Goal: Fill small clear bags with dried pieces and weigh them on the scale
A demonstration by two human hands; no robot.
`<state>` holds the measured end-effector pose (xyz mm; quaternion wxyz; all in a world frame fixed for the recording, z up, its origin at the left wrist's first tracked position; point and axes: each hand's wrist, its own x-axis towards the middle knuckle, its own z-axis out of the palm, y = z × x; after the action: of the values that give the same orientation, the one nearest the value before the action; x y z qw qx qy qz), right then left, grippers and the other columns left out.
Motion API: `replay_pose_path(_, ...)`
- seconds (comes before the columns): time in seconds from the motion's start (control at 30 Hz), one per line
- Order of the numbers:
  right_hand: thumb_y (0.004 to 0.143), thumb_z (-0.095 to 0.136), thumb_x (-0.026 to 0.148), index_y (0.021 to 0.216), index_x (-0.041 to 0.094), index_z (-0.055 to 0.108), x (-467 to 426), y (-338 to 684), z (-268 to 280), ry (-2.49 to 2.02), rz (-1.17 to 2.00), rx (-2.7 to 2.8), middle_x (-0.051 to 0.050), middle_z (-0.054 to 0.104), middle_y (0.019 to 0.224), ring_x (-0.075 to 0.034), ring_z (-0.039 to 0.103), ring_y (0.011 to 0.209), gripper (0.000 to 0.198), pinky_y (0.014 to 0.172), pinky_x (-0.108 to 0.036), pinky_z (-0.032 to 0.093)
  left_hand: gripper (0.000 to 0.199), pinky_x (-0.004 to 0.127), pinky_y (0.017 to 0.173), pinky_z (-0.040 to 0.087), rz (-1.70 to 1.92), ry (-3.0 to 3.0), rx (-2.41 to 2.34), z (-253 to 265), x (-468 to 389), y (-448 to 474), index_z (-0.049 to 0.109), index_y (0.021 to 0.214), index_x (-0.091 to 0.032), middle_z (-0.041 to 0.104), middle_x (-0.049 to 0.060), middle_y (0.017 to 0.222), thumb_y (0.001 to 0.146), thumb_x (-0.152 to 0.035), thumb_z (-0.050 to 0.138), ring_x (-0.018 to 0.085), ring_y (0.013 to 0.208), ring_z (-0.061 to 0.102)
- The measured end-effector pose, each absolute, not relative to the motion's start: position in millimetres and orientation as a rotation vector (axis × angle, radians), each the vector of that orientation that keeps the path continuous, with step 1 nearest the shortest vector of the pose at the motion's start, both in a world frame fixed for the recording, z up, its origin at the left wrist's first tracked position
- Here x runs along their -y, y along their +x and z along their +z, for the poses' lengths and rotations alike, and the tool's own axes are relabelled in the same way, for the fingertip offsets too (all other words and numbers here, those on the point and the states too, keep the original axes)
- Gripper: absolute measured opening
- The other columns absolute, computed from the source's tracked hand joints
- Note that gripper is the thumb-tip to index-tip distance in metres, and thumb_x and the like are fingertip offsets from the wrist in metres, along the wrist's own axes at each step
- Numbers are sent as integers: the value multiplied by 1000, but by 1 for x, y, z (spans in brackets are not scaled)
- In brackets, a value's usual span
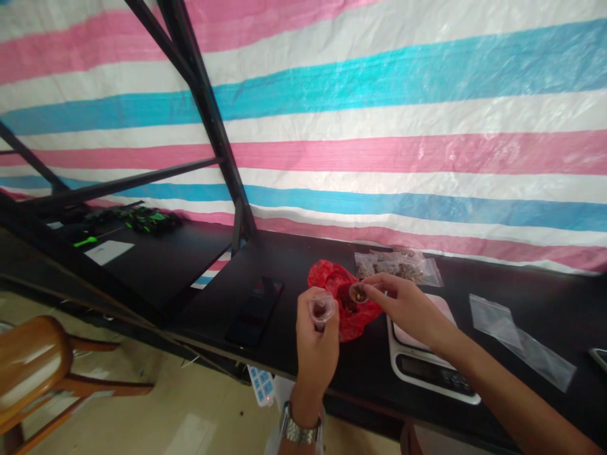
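Behind the black bench [287, 256], striped plastic sheeting [403, 155] from side to side, with dark metal framing [209, 117] to the left. Working over a crumpled red bag [358, 325], spread open mid-bench with loose brownish bits [348, 304] inside. Has the left hand [315, 354] curled snugly round a small clear bag [322, 308], mouth up and held open, just beside the red bag. Has the right hand [398, 303] in a narrow pinch on the edge of a small round clear cup [359, 292], with some bits in the bowl, above the red bag and apart from the mouth of the clear bag.

Seems partway through a single portion: scooped up, to judge by the loaded cup, but not yet tipped out. Cannot tell the amount already in the clear bag; too small and shaded to judge.

Towards the back, near the sheeting, several packed clear bags [396, 266] in a heap, apparently finished. Off to the right, flat clear bags [516, 341] with no contents showing, apparently left unfilled. Partly under the right forearm, a white scale [422, 354] with no readable figure. At left, lying flat and well apart, a dark phone [256, 313]
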<state>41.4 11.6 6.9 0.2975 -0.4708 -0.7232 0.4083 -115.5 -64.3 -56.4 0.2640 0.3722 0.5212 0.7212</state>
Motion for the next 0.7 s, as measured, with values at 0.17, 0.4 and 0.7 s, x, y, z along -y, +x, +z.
replay_pose_path(0.17,89,67,52,102,22,77,-7,50,22,-1110,1146,1825,-9,84,99,-26,79,93,35,84,-36,61,40,26,76,49,1841,991,-1311,-56,61,-97,52,108,-25,58,-3,86,84,-35,83,15,76,58)
replay_pose_path(0.4,89,65,55,104,25,78,1,57,37,-1157,987,1917,-7,82,100,-25,77,91,36,81,-37,62,22,32,86,51,1824,1204,-1227,-61,51,-87,58,108,-24,63,3,98,96,-38,71,19,89,63)
replay_pose_path(0.7,89,65,55,106,26,80,3,63,30,-1352,656,1966,-1,69,65,-17,52,50,37,45,-29,38,26,46,104,51,1754,1374,-1300,-63,46,-79,64,125,-25,70,12,123,101,-35,63,29,115,67)
